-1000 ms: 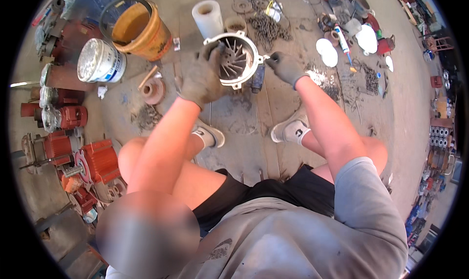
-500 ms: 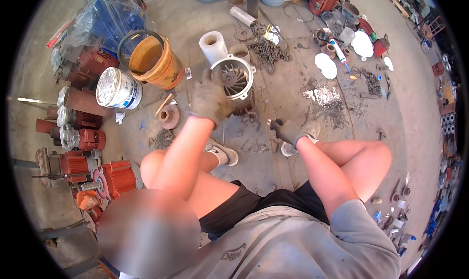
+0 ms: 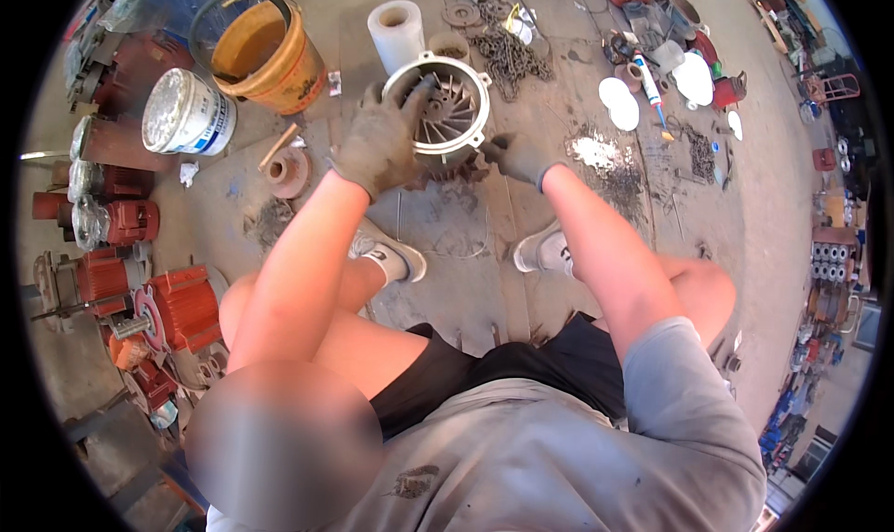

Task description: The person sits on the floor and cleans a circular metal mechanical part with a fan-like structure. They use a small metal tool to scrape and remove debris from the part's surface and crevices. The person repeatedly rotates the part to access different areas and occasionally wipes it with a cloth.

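Observation:
A round motor housing [image 3: 478, 113] with a pale metal ring and small lugs stands on the floor in front of me. Dark fan-like blades [image 3: 451, 107] fill its mouth. My left hand [image 3: 384, 139], in a dirty grey work glove, grips the near left of the ring, with its fingers reaching over the rim. At the ring's lower right lug is my right hand [image 3: 523, 160], gloved too. Its fingers are pinched together, and whatever is between them is hidden.
Behind the housing stand a roll of clear film [image 3: 395, 37] and a heap of chain [image 3: 510, 57]. To the left are an orange bucket [image 3: 279, 62], a white pail [image 3: 191, 113] and several red motors [image 3: 182, 309]. A sealant tube [image 3: 649, 85] lies to the right.
My right hand has moved up and left from above my right shoe to the housing's ring, with a small light piece showing at its fingertips earlier. The left hand stays on the ring.

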The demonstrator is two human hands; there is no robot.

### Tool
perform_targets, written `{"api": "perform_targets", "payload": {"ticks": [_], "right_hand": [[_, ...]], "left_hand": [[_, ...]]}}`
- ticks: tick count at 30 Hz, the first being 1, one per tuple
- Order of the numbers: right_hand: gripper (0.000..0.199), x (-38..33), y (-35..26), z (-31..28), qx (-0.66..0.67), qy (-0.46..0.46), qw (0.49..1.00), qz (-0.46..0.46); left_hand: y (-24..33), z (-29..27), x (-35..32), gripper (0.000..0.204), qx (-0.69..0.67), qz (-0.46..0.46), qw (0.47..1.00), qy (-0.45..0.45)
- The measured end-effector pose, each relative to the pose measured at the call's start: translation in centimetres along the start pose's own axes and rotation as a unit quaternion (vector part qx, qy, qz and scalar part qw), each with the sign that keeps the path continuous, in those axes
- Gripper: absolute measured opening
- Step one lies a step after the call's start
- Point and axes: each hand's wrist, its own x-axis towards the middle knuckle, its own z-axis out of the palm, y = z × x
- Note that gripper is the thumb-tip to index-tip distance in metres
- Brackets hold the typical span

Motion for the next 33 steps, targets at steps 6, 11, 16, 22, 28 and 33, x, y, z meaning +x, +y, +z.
{"api": "perform_targets", "payload": {"ticks": [6, 11, 16, 22, 28, 33], "right_hand": [[0.049, 1.8, -1.4, -4.2, -0.138, -0.108, 0.983, -0.06], [0.043, 0.9, -3.9, -4.4, -0.226, -0.16, 0.959, -0.067], [0.051, 2.1, -1.3, -1.9, -0.054, -0.148, 0.987, 0.024], [0.067, 2.3, -0.5, -0.9, -0.073, -0.063, 0.995, 0.015], [0.042, 1.3, -0.3, 1.2, 0.031, 0.012, 0.997, 0.064], [0.04, 0.0, -0.7, 3.1, 0.048, 0.042, 0.995, 0.077]], "left_hand": [[-0.5, 0.7, 1.0, 0.111, -0.001, -0.008, 1.0, -0.016], [-1.4, 1.5, 1.1, 0.114, -0.003, 0.015, 1.0, 0.026], [-1.3, 0.8, 1.4, 0.113, 0.0, -0.008, 1.0, -0.014], [-1.0, 1.1, 1.5, 0.117, -0.023, -0.011, 1.0, -0.001], [-1.2, 1.4, 1.9, 0.122, 0.028, -0.023, 0.999, -0.012], [-1.6, 1.1, 1.9, 0.13, 0.033, 0.001, 0.999, -0.043]]}}
